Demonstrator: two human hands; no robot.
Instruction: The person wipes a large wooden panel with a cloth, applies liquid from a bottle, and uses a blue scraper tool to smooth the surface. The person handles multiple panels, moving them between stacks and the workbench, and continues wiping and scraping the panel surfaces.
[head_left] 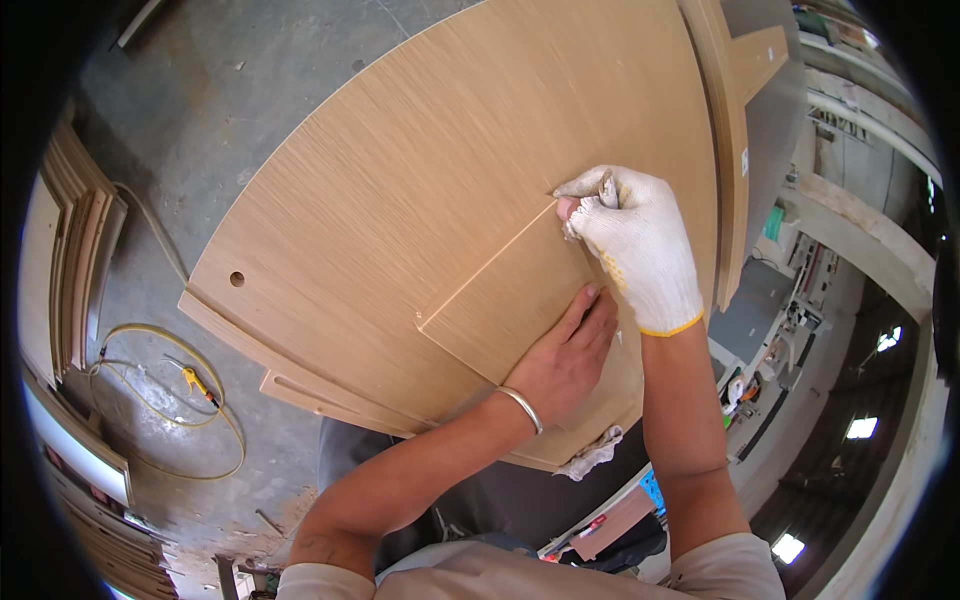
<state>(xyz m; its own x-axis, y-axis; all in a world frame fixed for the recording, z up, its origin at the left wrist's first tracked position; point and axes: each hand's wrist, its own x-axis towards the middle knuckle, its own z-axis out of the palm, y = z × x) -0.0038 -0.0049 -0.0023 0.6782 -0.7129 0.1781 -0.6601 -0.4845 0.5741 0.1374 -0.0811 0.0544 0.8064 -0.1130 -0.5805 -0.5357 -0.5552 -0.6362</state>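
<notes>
A large light-brown wood-grain board lies in front of me, with a round hole near its left corner. On its near part sits a smaller rectangular wood-grain panel, its edges showing as pale lines. My left hand, bare with a metal bangle at the wrist, rests flat on this panel with fingers stretched out. At the panel's far right corner, my right hand is pinched closed. It wears a white knit glove with a yellow cuff, torn at the thumb. Whatever is between its fingertips is too small to make out.
A crumpled whitish cloth hangs at the board's near edge. Wooden strips lie along the right side. On the floor at left are a yellow air gun and its coiled hose. Stacked boards stand at far left.
</notes>
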